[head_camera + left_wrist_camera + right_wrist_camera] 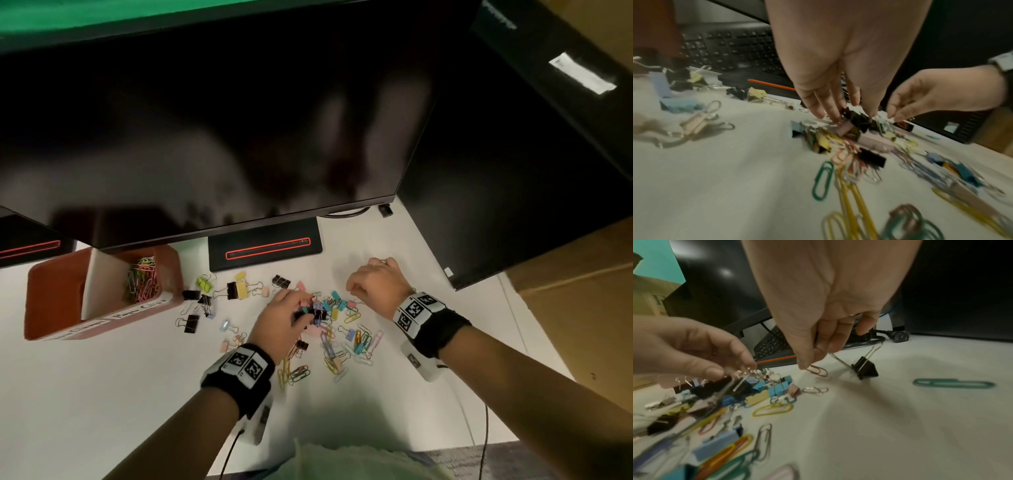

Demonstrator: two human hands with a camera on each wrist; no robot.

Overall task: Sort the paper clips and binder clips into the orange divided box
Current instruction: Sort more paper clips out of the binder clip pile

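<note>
White desk (102, 394) under a dark monitor (205, 120). Mixed clips are heaped at centre; the orange divided box (44, 294) sits well left, paper clips (142, 279) in 1 compartment. Left hand (279, 322) is curled into the binder clips (317, 310), apparently clamped on several. Right hand (818, 340) is pinched on a black binder clip (865, 368) by its wire handle. Handles should be gripped firmly and tangled paper clips shaken loose before the carry to the box.
</note>
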